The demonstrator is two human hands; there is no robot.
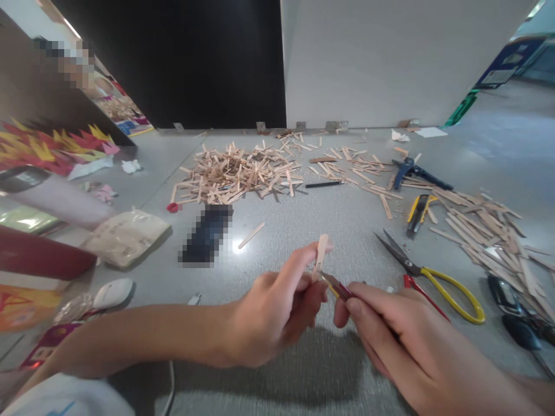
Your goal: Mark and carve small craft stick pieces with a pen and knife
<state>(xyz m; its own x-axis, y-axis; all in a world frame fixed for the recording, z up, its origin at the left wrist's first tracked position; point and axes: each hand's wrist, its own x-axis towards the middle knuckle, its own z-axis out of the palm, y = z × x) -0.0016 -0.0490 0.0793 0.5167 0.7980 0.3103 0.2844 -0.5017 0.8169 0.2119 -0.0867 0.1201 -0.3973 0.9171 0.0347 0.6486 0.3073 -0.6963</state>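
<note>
Near the middle of the head view, my left hand [277, 312] pinches a short wooden craft stick [321, 249] and holds it nearly upright. A small slot or mark shows on the stick's lower part. My right hand [390, 329] is closed around a utility knife [341, 289] with a red and yellow handle. Its blade tip points left and meets the stick, or comes very close to it, just above my left fingertips. A single loose craft stick [251, 236] lies on the table beyond my left hand.
Behind lies a heap of wooden sticks [238, 173], with a black pen [324, 184] beside it. Yellow-handled scissors [451, 292], a yellow cutter [418, 214], blue-handled pliers [405, 172] and more sticks [489, 231] lie right. A phone [207, 236] and white mouse [113, 293] are left.
</note>
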